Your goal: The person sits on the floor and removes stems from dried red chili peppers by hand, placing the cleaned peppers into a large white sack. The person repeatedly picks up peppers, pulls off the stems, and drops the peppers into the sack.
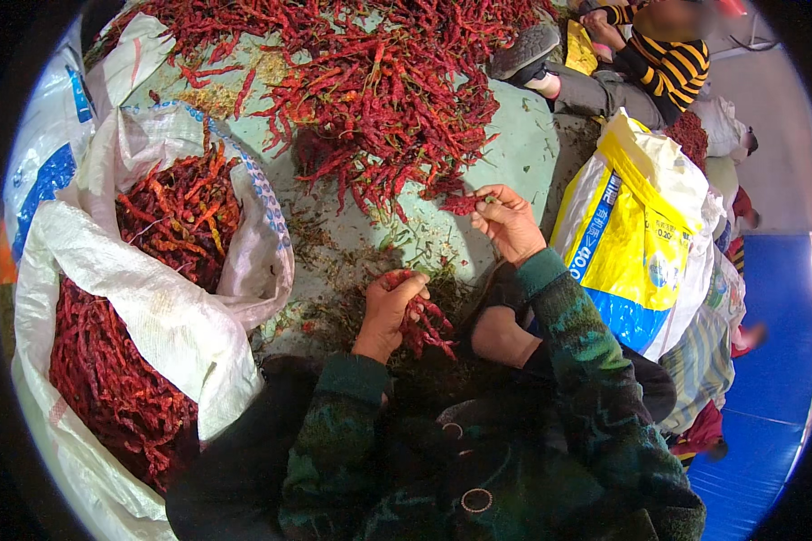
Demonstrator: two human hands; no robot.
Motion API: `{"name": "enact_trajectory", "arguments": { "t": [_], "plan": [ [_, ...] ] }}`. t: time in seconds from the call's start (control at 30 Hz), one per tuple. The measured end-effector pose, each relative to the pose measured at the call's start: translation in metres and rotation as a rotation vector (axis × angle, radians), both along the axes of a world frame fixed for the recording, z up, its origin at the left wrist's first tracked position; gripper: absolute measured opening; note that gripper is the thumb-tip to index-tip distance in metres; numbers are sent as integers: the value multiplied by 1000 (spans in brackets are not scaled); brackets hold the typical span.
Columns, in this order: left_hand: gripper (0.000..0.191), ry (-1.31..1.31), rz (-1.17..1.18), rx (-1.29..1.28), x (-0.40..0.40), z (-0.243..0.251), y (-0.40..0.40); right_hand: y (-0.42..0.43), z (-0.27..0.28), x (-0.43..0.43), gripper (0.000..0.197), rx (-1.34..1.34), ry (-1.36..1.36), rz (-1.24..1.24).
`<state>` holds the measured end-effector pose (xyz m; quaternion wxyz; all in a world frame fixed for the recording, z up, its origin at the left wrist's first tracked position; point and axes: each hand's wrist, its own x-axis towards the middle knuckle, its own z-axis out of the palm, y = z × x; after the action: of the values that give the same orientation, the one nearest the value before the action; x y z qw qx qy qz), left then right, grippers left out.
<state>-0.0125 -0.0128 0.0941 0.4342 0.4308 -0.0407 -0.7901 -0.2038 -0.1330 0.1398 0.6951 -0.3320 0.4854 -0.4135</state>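
Observation:
A bunch of dried red chili peppers (427, 330) hangs from my left hand (394, 308), whose fingers are closed around it. Above and to the right, my right hand (509, 222) pinches one dried red chili (461, 205) near its green stem end. That chili points left, towards the near edge of a large heap of dried red chilies (392, 115) on a pale green ground sheet (524, 142). Beneath my hands lie loose stems and plant scraps (440, 284).
To my left stand open white woven sacks of chilies, one (260, 182) behind another (142, 297). A yellow, white and blue printed sack (633, 230) stands at my right. Beyond it sits a person in a striped top (677, 74), legs stretched towards the heap. Farther right is a blue surface (771, 338).

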Motion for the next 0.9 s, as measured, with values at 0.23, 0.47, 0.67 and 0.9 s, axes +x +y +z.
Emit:
{"name": "enact_trajectory", "arguments": {
  "t": [0.23,0.47,0.67,0.9],
  "plan": [
    [29,104,105,-41,-4,7,4,51,5,22,18,4,20,214],
    [17,199,293,32,-4,-6,4,67,-1,42,16,-125,401,465],
    [18,89,296,5,-1,-15,4,64,-6,39,18,-27,206,489],
    [15,57,259,-16,2,-24,5,40,-50,12,17,200,361,179]
  ]
}}
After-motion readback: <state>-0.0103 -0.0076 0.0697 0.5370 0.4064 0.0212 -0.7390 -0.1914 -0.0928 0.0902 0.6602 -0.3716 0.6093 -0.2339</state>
